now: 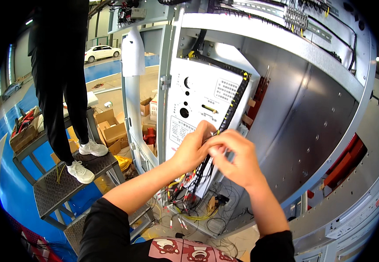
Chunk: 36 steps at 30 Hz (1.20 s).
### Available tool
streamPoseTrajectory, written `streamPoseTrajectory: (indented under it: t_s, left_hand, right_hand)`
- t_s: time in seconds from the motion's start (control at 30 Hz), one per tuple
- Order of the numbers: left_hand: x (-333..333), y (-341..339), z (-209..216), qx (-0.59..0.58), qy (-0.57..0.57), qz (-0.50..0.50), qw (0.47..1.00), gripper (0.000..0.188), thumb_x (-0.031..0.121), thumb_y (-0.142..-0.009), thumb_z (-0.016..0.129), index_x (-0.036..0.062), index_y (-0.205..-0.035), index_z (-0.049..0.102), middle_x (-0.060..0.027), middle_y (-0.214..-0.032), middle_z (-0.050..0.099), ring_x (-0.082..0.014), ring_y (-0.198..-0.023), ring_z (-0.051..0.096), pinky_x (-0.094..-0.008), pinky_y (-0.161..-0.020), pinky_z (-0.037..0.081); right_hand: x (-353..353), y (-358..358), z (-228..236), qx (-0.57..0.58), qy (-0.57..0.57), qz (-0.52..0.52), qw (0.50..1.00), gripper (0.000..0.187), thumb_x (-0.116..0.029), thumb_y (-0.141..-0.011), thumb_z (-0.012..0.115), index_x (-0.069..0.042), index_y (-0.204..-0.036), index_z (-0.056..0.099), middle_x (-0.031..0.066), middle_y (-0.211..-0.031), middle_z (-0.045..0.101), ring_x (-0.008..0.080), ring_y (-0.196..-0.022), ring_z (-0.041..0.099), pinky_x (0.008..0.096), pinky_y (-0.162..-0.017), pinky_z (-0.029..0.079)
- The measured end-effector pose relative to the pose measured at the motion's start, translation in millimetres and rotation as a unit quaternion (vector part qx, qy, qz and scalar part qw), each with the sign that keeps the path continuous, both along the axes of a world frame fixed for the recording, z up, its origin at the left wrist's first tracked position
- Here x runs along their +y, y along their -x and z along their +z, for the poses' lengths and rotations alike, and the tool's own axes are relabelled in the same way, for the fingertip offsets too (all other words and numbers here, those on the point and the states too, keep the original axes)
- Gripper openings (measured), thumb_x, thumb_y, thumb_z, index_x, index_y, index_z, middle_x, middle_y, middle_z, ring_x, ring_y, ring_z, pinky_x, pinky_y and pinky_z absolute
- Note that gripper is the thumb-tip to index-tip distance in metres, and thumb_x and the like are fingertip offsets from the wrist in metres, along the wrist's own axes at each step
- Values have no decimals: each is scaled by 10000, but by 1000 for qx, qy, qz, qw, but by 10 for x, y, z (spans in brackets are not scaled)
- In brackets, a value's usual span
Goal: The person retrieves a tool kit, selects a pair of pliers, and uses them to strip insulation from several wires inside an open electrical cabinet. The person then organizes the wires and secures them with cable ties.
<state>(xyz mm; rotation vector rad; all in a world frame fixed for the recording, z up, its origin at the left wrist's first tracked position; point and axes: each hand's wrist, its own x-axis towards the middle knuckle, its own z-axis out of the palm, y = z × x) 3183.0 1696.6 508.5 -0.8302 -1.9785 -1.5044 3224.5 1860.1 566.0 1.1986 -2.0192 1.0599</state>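
Note:
A black cable bundle with yellow ties runs along the top and down the right edge of a white panel inside a metal cabinet. Low on this bundle, my left hand is closed with its fingers wrapped round the wires. My right hand meets it from the right, fingers bent and pinched together beside the left fingertips. What the right fingers hold is hidden and a little blurred. Below both hands hang loose wire ends in black, red, white and yellow.
A person in black trousers stands on metal steps at left. An open cabinet door stands beside the panel, cardboard boxes behind it. Cables lie on the cabinet floor around a yellow wire coil. A metal crossbeam spans above.

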Motion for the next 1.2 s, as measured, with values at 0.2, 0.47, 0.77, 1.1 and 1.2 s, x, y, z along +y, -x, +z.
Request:
streamPoseTrajectory:
  t_s: [0.2,0.47,0.77,1.1,1.2]
  left_hand:
    - [60,102,-81,-217,-144,-167,951,170,190,-1060,431,28,-1013,451,-68,-791,592,-151,-627,634,-294,-590,556]
    - [-3,299,-215,-154,-9,-65,986,162,134,-979,592,3,-1057,540,-37,-863,618,-107,-852,611,-264,-770,501]
    - [125,-30,1,86,80,-37,992,470,-56,-845,568,35,-1289,445,-164,-1244,481,-312,-1097,570,-372,-918,504]
    - [127,335,-161,-279,-252,-252,891,102,74,-964,619,37,-1053,587,-42,-955,642,-90,-822,629,-221,-748,524]
    - [78,395,-174,-336,-216,-274,875,204,44,-955,594,42,-1155,555,-58,-1004,630,-102,-836,634,-224,-758,529]
  right_hand:
    - [155,516,-409,-261,179,87,944,338,44,-934,457,16,-1265,523,74,-1137,588,137,-1029,566,290,-899,471]
    - [148,490,-417,-322,171,112,924,242,-12,-947,470,9,-1171,558,109,-1061,650,197,-1036,607,320,-920,459]
    - [33,3,-227,-121,10,-236,964,136,-58,-840,655,1,-932,574,159,-839,597,309,-767,608,387,-689,474]
    - [32,386,-511,-226,284,14,932,237,-82,-997,512,27,-1201,564,66,-1040,585,113,-1034,517,279,-971,403]
    - [-63,411,-501,-269,260,67,925,183,-90,-1005,510,25,-1134,568,48,-1012,598,120,-995,546,276,-906,433]
